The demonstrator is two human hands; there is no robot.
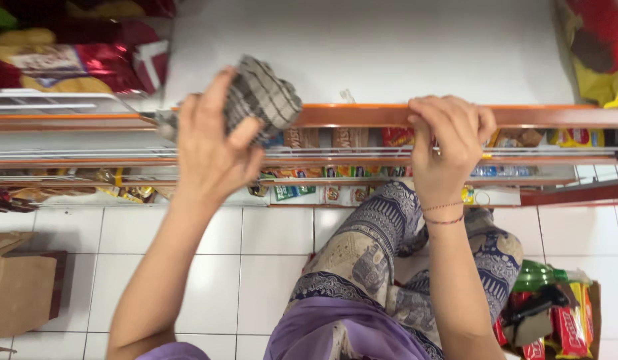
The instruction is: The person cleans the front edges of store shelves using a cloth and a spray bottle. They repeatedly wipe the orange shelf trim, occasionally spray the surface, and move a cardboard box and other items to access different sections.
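Left hand (212, 143) upper left of centre, fingers closed on a grey checked cloth (259, 97), bunched at the front edge of the white shelf (362, 47). Right hand (449, 143) right of centre, fingers curled tight over the shelf's orange rail (349, 115). Red snack bags (76, 60) upper left, yellow-red bag (599, 47) upper right. Lower shelves with packets beneath. Cardboard box (19, 287) lower left on white floor tiles, green bottle (539, 275) lower right

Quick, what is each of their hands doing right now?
Left hand: closed around a grey checked cloth, held at the shelf edge.
Right hand: fingers curled over the orange shelf edge, gripping it; holds nothing else.
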